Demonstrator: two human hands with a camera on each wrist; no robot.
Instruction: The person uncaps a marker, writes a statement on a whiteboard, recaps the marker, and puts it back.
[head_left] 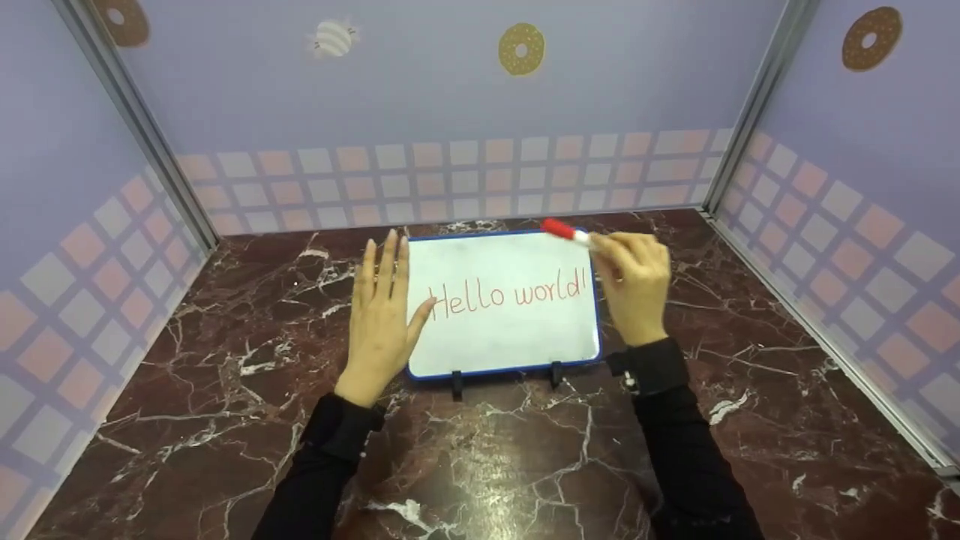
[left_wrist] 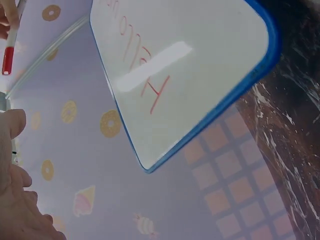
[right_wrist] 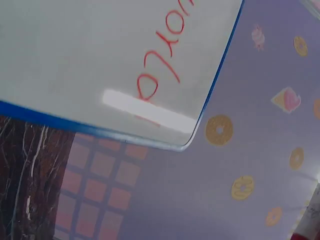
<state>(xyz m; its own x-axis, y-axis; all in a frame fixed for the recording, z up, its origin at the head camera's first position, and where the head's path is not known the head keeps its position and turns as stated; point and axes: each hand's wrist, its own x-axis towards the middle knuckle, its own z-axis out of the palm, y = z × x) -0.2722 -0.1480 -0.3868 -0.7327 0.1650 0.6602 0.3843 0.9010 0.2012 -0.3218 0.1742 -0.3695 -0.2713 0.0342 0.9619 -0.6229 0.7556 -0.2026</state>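
A small whiteboard (head_left: 495,341) with a blue frame stands on the table, with "Hello world!" written on it in red. My left hand (head_left: 379,322) lies along the board's left edge, fingers straight and thumb reaching over the front near the "H". At the upper right corner, my right hand (head_left: 637,281) pinches a white marker with a red end (head_left: 561,230). The red end points up and left, before the board's top edge. In the right wrist view only part of the marker (right_wrist: 306,220) shows, at the lower right corner.
Two black feet (head_left: 457,385) jut out under the board's lower edge. The dark red marbled table (head_left: 247,420) is bordered by lilac panels with pink and white checks (head_left: 442,180) at the back and both sides. Metal posts (head_left: 750,112) mark the corners.
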